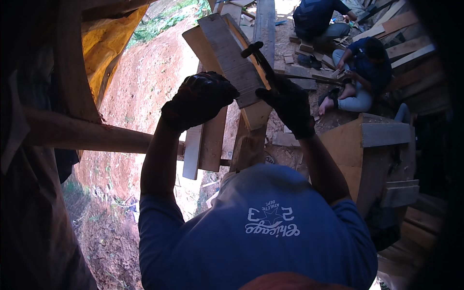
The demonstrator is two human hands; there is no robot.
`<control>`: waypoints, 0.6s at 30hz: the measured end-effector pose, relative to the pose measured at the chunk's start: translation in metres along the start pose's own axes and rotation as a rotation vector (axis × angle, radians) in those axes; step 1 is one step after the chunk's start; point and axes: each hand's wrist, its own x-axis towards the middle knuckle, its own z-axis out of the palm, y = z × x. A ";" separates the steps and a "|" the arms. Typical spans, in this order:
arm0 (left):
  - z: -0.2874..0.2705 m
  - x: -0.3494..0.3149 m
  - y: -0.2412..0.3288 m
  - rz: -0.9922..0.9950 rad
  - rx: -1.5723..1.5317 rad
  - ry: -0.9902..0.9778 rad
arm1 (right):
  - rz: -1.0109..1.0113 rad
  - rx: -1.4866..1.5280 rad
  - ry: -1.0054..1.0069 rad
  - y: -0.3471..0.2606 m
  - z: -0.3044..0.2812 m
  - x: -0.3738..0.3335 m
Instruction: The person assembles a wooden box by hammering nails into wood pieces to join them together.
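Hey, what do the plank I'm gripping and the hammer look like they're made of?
The plank looks like rough, unfinished wood: grey, weathered, with visible grain. The hammer in the right hand seems dark metal at the head; its handle material is unclear. The left hand wears a black glove.

Bare reddish earth ground (145, 82), sloping down at the left. Directly on it, toward the far right edge: scattered wood offcuts (309, 48) and long planks (406, 46), with two people (362, 72) sitting among them.
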 end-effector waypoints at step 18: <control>0.023 0.025 0.010 -0.221 -0.598 0.135 | 0.166 0.123 0.035 -0.014 -0.003 0.000</control>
